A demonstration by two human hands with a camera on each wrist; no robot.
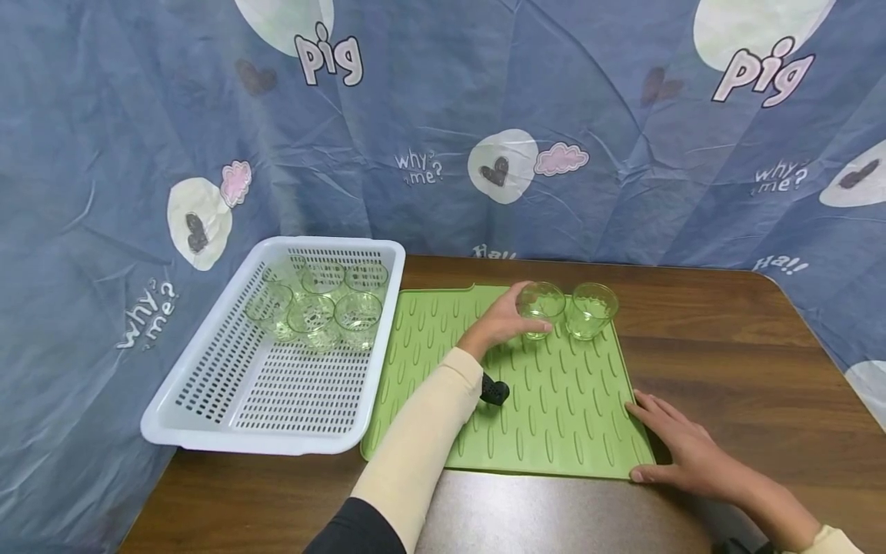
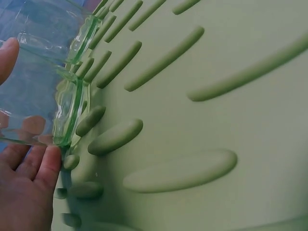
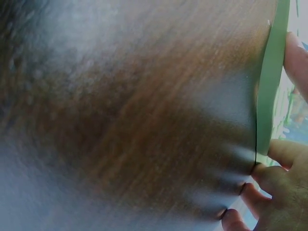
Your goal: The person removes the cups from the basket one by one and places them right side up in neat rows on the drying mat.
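Observation:
My left hand (image 1: 504, 317) grips a clear, green-tinted glass (image 1: 542, 304) by its side, thumb in front and fingers behind. In the left wrist view the base of this glass (image 2: 67, 113) is at the mat's surface, and whether it touches is hard to tell. Right beside it on the mat stands a second glass (image 1: 591, 312). Both are at the far right corner of the green ribbed mat (image 1: 547, 415). My right hand (image 1: 681, 446) rests at the mat's right edge, fingers spread and fingertips touching the rim and the table.
A white perforated basket (image 1: 162, 419) stands left of the mat, with several upright glasses (image 1: 311, 312) grouped in its far half. Brown wooden tabletop (image 1: 734, 346) extends right of the mat. A blue printed cloth (image 1: 443, 100) hangs behind the table.

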